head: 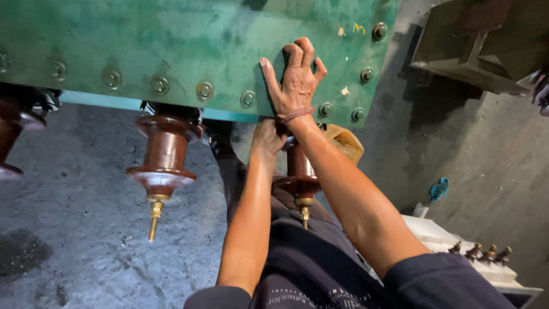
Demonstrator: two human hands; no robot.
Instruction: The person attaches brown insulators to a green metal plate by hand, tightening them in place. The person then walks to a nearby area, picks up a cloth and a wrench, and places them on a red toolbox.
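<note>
1. Your left hand (pixel 267 137) is the nearer one: it reaches under the edge of the green steel cover (pixel 171 40), right at the top of the middle brown insulator (pixel 300 171). Its fingers are hidden behind the edge, so you cannot tell whether they are closed on anything.
2. That insulator lies just below and between your forearms, its long axis running from the cover toward you, brass stud (pixel 305 213) pointing at your lap.
3. Your right hand (pixel 294 77) is farther out, spread flat and empty on the cover's face, fingers loosely curled, pressing beside the row of bolts (pixel 204 90) (it holds nothing).
4. To your left, a second brown insulator (pixel 164 157) hangs parallel, well apart from both hands; a third (pixel 11 134) shows at the frame's edge.
5. A yellowish object (pixel 347 143) sits just behind your right wrist.
6. Farthest off: the concrete floor (pixel 86 229), a white unit with small terminals (pixel 480 253), a blue rag (pixel 439 189).
</note>
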